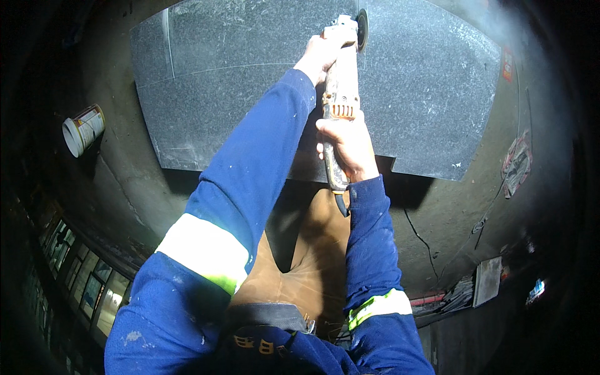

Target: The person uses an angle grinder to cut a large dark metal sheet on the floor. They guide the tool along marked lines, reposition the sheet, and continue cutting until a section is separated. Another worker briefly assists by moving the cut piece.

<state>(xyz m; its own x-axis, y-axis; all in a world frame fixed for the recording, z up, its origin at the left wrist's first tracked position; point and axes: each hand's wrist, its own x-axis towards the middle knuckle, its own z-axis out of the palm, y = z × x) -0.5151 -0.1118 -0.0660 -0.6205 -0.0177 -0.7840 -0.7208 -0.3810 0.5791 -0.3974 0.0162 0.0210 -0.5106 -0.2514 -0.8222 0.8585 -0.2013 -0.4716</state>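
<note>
A dusty angle grinder (340,94) reaches out over a dark grey speckled stone slab (206,69) lying on the floor. Its disc (362,28) stands on edge at the slab's far part, with a haze of dust to the right. My left hand (320,53) grips the grinder's front near the head. My right hand (347,147) is closed around its rear handle, the cable hanging below. Both arms wear blue sleeves with reflective bands. Thin scored lines cross the slab's left part.
A white tin can (82,129) lies on its side on the concrete floor left of the slab. Cracks run through the floor at the right, near a flat board (487,281) and scraps. My brown trousers (312,250) show below.
</note>
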